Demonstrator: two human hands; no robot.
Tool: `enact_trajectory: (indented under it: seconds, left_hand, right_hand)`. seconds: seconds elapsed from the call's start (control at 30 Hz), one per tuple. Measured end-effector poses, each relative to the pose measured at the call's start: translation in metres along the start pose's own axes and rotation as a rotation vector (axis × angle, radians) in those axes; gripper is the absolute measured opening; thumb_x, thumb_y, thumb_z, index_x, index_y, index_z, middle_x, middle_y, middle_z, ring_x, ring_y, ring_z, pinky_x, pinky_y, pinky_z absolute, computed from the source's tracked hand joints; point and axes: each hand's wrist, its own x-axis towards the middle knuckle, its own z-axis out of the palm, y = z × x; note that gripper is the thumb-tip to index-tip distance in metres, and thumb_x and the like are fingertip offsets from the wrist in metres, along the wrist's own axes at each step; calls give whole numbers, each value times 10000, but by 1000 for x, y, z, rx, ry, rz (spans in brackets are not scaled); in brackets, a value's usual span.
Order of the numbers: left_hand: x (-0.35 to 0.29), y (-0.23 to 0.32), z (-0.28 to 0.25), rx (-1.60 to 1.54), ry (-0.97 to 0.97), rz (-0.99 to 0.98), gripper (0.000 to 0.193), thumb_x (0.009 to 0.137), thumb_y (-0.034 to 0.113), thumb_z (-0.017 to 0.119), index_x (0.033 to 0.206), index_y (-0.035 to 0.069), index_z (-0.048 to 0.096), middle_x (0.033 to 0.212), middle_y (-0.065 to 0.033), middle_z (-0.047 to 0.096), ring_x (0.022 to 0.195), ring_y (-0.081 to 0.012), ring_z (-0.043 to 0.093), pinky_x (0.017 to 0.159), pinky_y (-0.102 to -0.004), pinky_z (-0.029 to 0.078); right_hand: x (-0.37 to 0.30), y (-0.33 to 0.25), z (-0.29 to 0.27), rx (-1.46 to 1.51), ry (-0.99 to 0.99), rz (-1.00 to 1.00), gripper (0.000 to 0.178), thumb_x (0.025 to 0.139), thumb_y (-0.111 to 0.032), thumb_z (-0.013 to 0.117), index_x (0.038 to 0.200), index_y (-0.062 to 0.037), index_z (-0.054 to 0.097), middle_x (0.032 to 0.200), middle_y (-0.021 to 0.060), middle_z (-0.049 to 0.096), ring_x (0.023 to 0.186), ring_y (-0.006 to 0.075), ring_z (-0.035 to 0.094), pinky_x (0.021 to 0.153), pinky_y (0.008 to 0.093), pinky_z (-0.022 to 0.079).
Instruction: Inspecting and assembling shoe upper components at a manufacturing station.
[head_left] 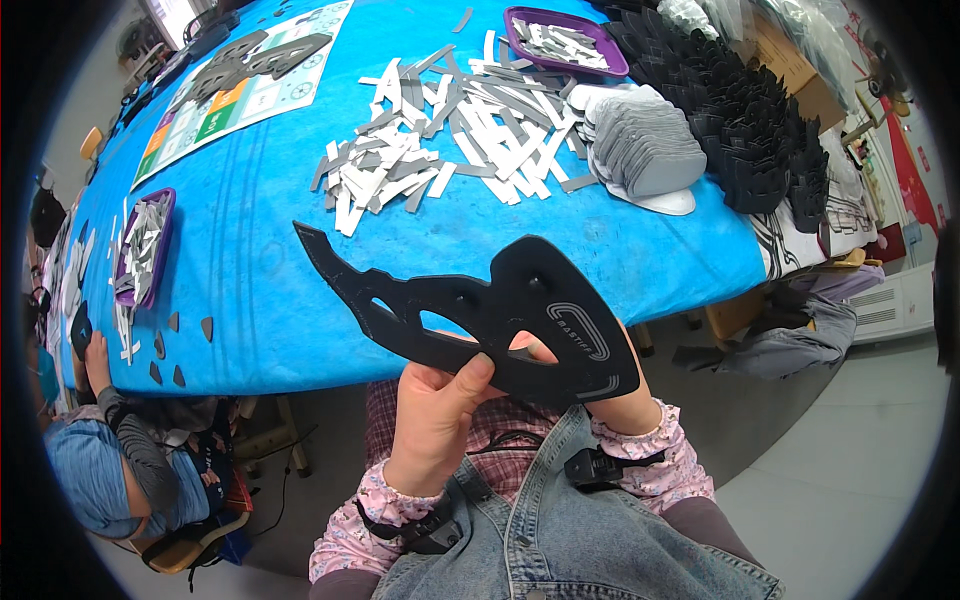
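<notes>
A large black flat cut-out panel (470,348), with several openings, small raised studs and a pale printed line design, is held up in front of me, tilted, above the near table edge. My left hand (437,395) pinches its lower edge, thumb on top and fingers behind. My right hand (628,405) supports it from behind at the right end. The panel hides most of that hand; some skin shows through an opening. Beyond it, a heap of grey and white strips (400,160) lies on the blue-covered table (270,270).
A stack of grey-white rounded pieces (645,145) stands right of the strips, beside piled black pieces (740,120). Purple trays of strips sit at the back (610,60) and left (165,215). Dark parts (230,70) lie on a printed sheet. Another person (130,460) sits at left.
</notes>
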Motion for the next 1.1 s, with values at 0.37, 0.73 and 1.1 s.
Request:
enact_trajectory:
  seconds: [0.37,0.73,1.1]
  left_hand:
    - [1,-2,2,12,108,70,196,827,130,624,959,-2,566,895,-94,632,801,-169,620,708,-309,520]
    - [1,0,-1,-47,92,32,211,848,144,598,980,7,506,913,-88,616,830,-162,614,734,-311,511]
    - [1,-1,-1,-21,123,64,189,841,107,602,979,17,510,905,-72,605,824,-142,597,732,-289,497]
  right_hand:
    - [-4,14,5,164,35,-57,365,807,-58,606,1145,42,510,936,32,586,827,67,548,718,194,458]
    - [-3,9,-3,-512,-42,-239,394,707,-44,694,1075,33,577,1085,110,566,938,144,558,804,251,438]
    - [-2,7,-2,-406,-59,-225,340,728,-36,668,1050,39,588,1074,120,566,951,157,554,811,259,438]
